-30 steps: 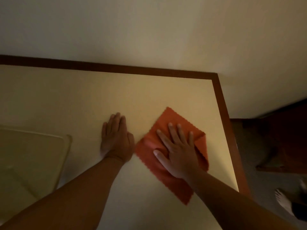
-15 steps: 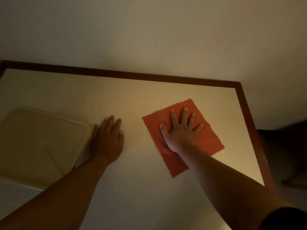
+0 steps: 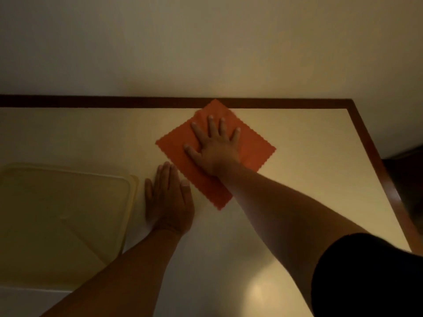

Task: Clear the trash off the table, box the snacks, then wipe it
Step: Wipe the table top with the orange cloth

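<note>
wall (image 3: 206,42): plain, pale | light: dim, warm | far right: dark furniture (image 3: 407,179), possibly a chair

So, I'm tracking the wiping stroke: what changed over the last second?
The right hand, pressed flat, pushed the orange cloth away from the person to the table's far wooden edge; the cloth went from rumpled to flat. Nothing gripped or released. The left hand stayed flat beside the plastic container.

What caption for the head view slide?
Right hand presses orange cloth at the far edge of the table; left hand rests flat beside a plastic box.
</note>
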The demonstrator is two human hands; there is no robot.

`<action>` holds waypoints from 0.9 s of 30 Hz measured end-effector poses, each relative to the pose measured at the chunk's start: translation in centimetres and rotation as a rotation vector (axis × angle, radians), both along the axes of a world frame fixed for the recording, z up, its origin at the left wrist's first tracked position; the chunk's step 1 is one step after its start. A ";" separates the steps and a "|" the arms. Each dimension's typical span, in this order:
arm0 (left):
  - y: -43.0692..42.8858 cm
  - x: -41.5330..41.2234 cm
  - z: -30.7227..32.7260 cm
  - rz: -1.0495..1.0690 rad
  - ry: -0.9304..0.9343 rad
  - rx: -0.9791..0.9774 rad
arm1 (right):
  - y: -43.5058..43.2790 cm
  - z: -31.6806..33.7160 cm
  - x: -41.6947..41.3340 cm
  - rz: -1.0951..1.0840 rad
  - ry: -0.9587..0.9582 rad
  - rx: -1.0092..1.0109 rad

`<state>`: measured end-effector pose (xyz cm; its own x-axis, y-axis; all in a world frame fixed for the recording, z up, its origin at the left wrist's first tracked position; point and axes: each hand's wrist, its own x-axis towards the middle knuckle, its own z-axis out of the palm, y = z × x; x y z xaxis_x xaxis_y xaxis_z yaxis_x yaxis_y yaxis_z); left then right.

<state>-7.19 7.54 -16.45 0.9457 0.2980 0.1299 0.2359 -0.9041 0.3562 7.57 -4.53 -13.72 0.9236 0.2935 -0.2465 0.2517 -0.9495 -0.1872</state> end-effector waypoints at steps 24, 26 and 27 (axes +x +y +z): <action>1.0 0.0 0.5 -0.037 -0.010 -0.131 | -1.4 1.0 -19.3 0.003 -0.012 -0.033; 0.9 0.0 0.7 -0.045 0.014 -0.118 | -6.5 1.2 -26.3 -0.006 0.020 -0.078; 0.8 0.0 0.7 -0.050 0.016 -0.108 | -9.4 1.4 -27.8 -0.058 0.014 -0.104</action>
